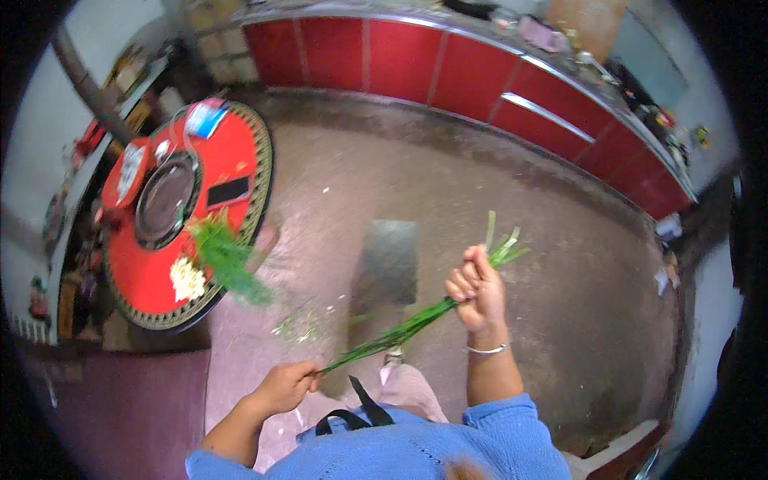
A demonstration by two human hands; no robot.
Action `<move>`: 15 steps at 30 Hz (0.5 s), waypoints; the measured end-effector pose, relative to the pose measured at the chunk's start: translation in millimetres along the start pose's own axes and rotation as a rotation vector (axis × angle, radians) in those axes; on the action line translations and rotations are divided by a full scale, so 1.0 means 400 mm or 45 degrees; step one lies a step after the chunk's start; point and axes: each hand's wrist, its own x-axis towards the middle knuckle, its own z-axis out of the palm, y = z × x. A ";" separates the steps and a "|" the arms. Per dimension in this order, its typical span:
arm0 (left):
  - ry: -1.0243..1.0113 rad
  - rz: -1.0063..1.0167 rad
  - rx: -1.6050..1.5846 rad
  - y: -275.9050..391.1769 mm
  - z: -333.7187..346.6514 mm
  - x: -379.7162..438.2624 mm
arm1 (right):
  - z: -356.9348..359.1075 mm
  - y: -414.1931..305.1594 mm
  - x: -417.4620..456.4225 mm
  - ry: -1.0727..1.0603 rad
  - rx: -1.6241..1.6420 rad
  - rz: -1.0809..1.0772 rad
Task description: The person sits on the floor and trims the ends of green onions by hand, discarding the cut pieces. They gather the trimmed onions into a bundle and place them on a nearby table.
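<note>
A long bundle of thin green stalks (408, 327), possibly garlic chives, stretches between my two hands above the floor. My right hand (478, 286) is closed around the thicker end, and pale flat tips stick out past the fist. At the thin end, my left hand (291, 384) pinches the stalks between its fingertips. Feathery green herbs (227, 255) lie over the near edge of the round red table (129, 264). Beside them is a small pile of pale cream pieces (188, 279), too blurred to name.
A dark phone (228, 192), a round glass plate (166, 201), a red basket (125, 172) and a blue-and-white packet (206, 120) are on the table. Green scraps (300, 326) litter the floor. Red cabinets (405, 60) line the far wall under a cluttered counter.
</note>
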 end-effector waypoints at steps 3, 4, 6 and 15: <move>0.181 0.147 0.108 0.029 0.009 0.000 | 0.028 -0.112 -0.017 -0.145 0.059 -0.122; 0.248 0.179 0.130 0.032 0.008 -0.001 | 0.031 -0.140 -0.029 -0.087 0.078 -0.182; 0.569 0.265 0.411 0.034 0.026 0.017 | 0.019 -0.187 -0.037 -0.048 0.053 -0.292; 0.889 0.014 0.020 0.026 -0.044 0.020 | 0.122 -0.039 -0.040 -0.035 -0.474 -0.336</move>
